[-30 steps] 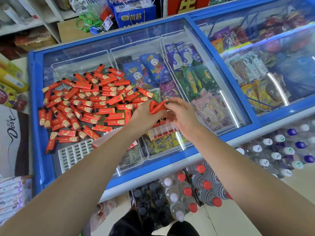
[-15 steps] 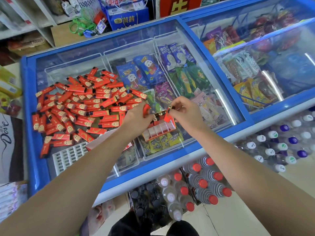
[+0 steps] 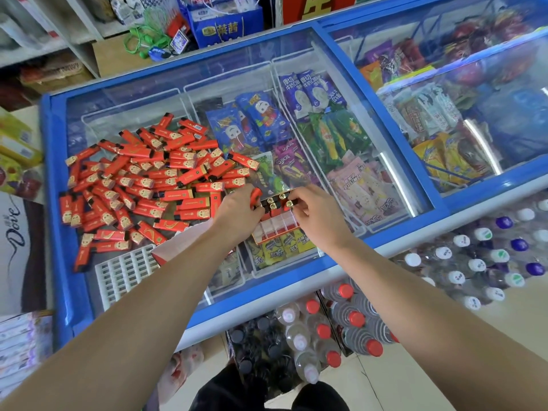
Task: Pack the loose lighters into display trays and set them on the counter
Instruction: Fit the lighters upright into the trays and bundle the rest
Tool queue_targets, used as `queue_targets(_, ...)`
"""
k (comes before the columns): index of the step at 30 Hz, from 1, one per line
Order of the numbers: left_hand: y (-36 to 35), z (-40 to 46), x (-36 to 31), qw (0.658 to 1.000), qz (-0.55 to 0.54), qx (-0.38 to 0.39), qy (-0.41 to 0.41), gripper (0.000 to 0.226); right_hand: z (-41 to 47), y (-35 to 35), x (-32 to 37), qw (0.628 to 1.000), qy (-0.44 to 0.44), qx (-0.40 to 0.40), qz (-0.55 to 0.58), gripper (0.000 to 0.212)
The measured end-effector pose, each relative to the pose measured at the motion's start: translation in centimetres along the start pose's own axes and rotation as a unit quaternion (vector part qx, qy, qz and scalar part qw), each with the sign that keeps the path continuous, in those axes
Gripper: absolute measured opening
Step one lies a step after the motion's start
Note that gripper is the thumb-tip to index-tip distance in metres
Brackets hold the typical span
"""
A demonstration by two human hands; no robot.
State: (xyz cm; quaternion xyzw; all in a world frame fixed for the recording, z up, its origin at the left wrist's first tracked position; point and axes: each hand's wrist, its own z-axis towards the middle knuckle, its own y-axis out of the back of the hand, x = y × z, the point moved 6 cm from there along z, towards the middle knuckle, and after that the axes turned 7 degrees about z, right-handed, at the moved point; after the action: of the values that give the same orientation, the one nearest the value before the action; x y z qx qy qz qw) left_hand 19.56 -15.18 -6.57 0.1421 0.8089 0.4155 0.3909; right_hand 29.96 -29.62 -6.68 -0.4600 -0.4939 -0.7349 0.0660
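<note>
A heap of loose red lighters [image 3: 154,185] lies on the glass lid of the blue freezer [image 3: 56,203], left of centre. A small red display tray [image 3: 277,226] with white dividers sits on the glass near the front; several lighters [image 3: 274,203] stand upright in its far row. My left hand [image 3: 238,210] holds a red lighter [image 3: 255,194] at the tray's far left corner. My right hand [image 3: 318,213] pinches a lighter [image 3: 289,204] standing at the right end of that row. The near cells of the tray hold nothing.
A white empty grid tray [image 3: 124,274] lies on the glass at the front left, with a red-and-white box [image 3: 181,244] partly under my left forearm. Bottled drinks [image 3: 326,330] stand on the floor below the freezer. Shelves with goods line the far side.
Both hands have come down from above the tray to its far row. The lighters held up in my fingers a second ago now stand in the tray's cells.
</note>
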Motion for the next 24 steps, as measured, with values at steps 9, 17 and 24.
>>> queue_targets(9, -0.1, 0.1, 0.1, 1.000, 0.002, -0.002, -0.001, 0.011, 0.2, -0.4, 0.5, 0.999, 0.016, 0.024, -0.040, 0.027)
queue_targets(17, 0.8, -0.7, -1.7, 0.999, -0.045, -0.016, 0.014, 0.026, -0.2, -0.2, 0.3, 0.998, 0.028, 0.009, -0.062, 0.021)
queue_targets(24, 1.6, -1.4, -5.1, 0.992, -0.111, 0.021, -0.062, 0.009, 0.2, 1.0, -0.3, 0.921, -0.223, -0.074, 0.312, 0.021)
